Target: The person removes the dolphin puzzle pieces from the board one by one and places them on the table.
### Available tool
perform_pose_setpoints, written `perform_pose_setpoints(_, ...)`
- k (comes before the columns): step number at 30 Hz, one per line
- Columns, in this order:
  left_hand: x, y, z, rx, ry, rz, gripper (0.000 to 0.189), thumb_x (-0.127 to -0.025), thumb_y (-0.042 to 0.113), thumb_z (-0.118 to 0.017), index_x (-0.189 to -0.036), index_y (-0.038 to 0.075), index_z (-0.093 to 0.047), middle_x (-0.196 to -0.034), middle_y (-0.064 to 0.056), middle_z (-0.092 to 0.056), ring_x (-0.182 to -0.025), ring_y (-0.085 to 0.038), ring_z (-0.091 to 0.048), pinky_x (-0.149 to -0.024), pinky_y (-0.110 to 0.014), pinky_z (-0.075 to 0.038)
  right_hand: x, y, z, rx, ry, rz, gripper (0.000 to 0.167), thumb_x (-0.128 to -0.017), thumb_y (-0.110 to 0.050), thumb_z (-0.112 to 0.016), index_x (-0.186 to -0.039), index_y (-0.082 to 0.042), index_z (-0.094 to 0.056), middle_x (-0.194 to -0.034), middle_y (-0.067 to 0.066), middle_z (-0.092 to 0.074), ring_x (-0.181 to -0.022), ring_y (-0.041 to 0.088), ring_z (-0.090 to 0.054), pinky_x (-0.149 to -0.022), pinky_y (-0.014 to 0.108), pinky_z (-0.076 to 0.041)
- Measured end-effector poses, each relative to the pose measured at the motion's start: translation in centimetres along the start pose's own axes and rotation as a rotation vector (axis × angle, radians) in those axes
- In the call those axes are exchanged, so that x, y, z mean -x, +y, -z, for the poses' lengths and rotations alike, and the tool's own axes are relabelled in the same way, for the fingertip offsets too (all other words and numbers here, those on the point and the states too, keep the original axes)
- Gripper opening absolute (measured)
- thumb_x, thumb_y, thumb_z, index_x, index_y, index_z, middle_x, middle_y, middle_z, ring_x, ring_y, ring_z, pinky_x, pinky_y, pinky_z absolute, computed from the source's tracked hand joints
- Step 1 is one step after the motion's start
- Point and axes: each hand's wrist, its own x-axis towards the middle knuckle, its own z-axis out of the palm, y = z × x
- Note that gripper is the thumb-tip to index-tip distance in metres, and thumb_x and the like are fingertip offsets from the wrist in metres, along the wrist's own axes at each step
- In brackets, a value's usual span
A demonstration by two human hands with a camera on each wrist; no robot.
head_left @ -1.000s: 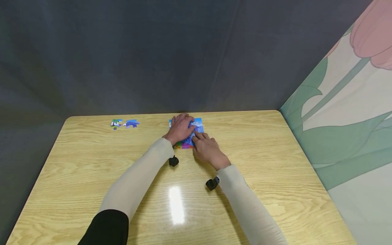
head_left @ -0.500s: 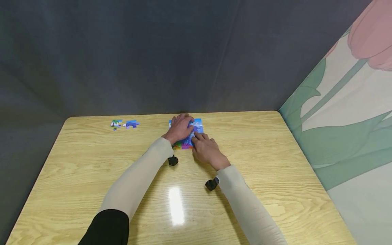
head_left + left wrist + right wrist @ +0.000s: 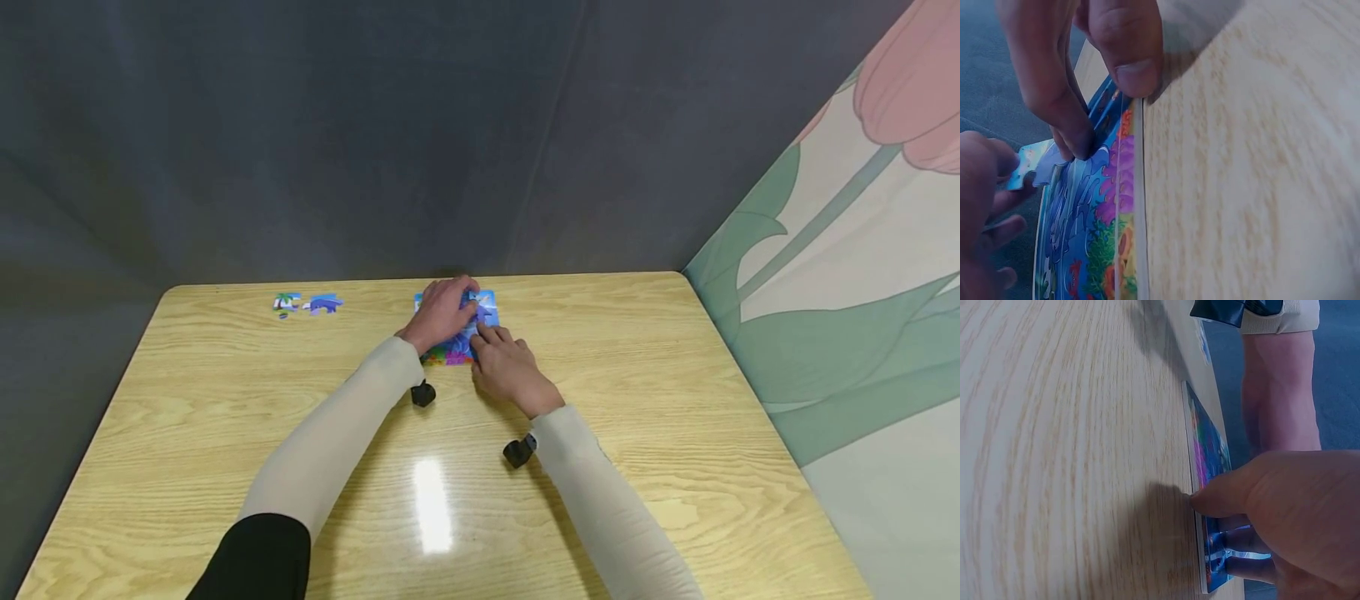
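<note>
A jigsaw puzzle with a blue undersea picture lies in a thin frame near the table's back edge. My left hand is over its upper left part. In the left wrist view, the left fingers and thumb pinch a light-blue puzzle piece, tilted up at the puzzle's far side. My right hand rests on the lower right part. Its fingertips press on the picture, while the right thumb sits against the near edge of the frame. The left hand hides much of the picture in the head view.
Loose puzzle pieces lie on the table's back left: one with a palm tree, one with a dark blue animal. A dark curtain hangs behind the wooden table. Flowered fabric hangs at the right.
My left hand has shifted slightly to the right, and its fingers have moved over the puzzle's top part. My right hand stays in place.
</note>
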Motion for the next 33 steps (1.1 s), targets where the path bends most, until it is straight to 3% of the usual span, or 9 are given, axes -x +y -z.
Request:
perform_pose_setpoints(5, 0.2, 0.1, 0.0, 0.085, 0.071, 0.020, 0.017, -0.112, 0.025, -0.058, -0.123, 0.015, -0.066, -0.124, -0.006, -0.074, -0.122, -0.028, -0.063, -0.127, -0.051, -0.030, -0.1, -0.2, -0.1, 0.006, 0.007, -0.001, 0.053, -0.111, -0.026, -0.054, -0.161, -0.010, -0.046, -0.176, 0.010, -0.032, -0.162, 0.031, -0.031, -0.122, 0.060, -0.041)
perform_pose_setpoints(9, 0.4, -0.2, -0.1, 0.159, 0.141, 0.058, 0.011, -0.111, 0.023, -0.060, -0.116, 0.016, -0.067, -0.117, -0.006, -0.072, -0.114, -0.028, -0.063, -0.112, -0.049, -0.046, -0.1, -0.4, -0.1, 0.007, 0.003, 0.004, 0.054, -0.111, -0.027, -0.054, -0.161, -0.009, -0.045, -0.177, 0.010, -0.030, -0.163, 0.031, -0.030, -0.122, 0.060, -0.040)
perform_pose_setpoints(13, 0.8, -0.7, 0.5, 0.221, 0.169, 0.085, 0.011, -0.110, 0.022, -0.061, -0.116, 0.015, -0.067, -0.114, -0.007, -0.070, -0.107, -0.028, -0.064, -0.096, -0.047, -0.053, 0.1, -0.4, 0.0, 0.004, -0.011, 0.006, 0.054, -0.111, -0.027, -0.054, -0.161, -0.009, -0.044, -0.177, 0.010, -0.028, -0.163, 0.032, -0.028, -0.123, 0.060, -0.039)
perform_pose_setpoints(22, 2.7, -2.0, 3.6, 0.249, 0.185, 0.090, 0.013, -0.110, 0.023, -0.061, -0.117, 0.014, -0.068, -0.114, -0.009, -0.069, -0.105, -0.028, -0.064, -0.097, -0.049, -0.052, 0.3, -0.1, 0.2, -0.014, -0.028, 0.000, 0.056, -0.112, -0.028, -0.052, -0.164, -0.010, -0.041, -0.179, 0.011, -0.025, -0.165, 0.033, -0.026, -0.125, 0.061, -0.036)
perform_pose_setpoints(30, 4.4, -4.7, 6.3, 0.231, 0.213, 0.121, 0.014, -0.110, 0.022, -0.062, -0.117, 0.012, -0.069, -0.114, -0.011, -0.069, -0.105, -0.029, -0.064, -0.096, -0.050, -0.051, 0.2, 0.0, 0.1, -0.016, -0.018, 0.015, 0.055, -0.112, -0.027, -0.051, -0.162, -0.009, -0.042, -0.178, 0.011, -0.025, -0.165, 0.034, -0.026, -0.125, 0.062, -0.037)
perform_pose_setpoints(33, 5.0, -5.9, 7.2, 0.209, 0.221, 0.138, 0.014, -0.109, 0.021, -0.062, -0.116, 0.010, -0.069, -0.112, -0.012, -0.070, -0.100, -0.030, -0.066, -0.090, -0.048, -0.051, 0.2, -0.1, 0.0, -0.018, -0.018, 0.016, 0.054, -0.112, -0.026, -0.050, -0.162, -0.009, -0.042, -0.178, 0.011, -0.025, -0.165, 0.034, -0.026, -0.125, 0.062, -0.036)
